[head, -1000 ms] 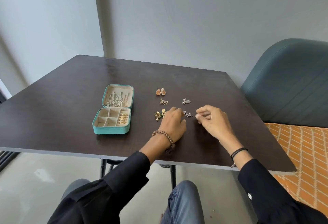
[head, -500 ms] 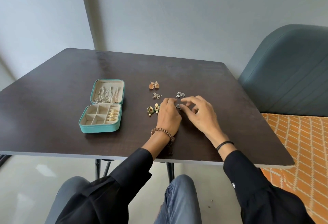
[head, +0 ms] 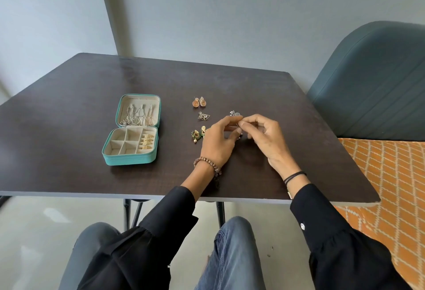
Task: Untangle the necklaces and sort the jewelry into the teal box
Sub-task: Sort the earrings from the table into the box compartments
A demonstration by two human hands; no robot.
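While the person sat at the dark desk, the teal box lay open on it, lid folded flat away from the sitter. Inside the lid hung a row of silver chains. In the box's tray, the column of compartments farthest to the person's right held gold earrings; the other compartments showed only their pale lining.

Right of the box, level with its lid, lay a pair of round orange-gold earrings, touching each other. A little nearer the sitter lay a triangular earring. Nearer again, level with the box's tray, sat a green-and-gold pair, just beside the left grip. Farther right of the box, beyond the triangular one, a silver cluster lay just behind the fingertips.

Both grips were raised a little off the desk, well to the right of the box, and met tip to tip. The left grip, fingers curled, pinched one end of a small silver piece between thumb and forefinger; the right grip pinched it from the other side, its remaining fingers loosely bent. The piece was too small for me to tell its kind. A beaded bracelet circled the left wrist, a black band the right. A blue-grey chair stood far right of the box, past the desk's edge.
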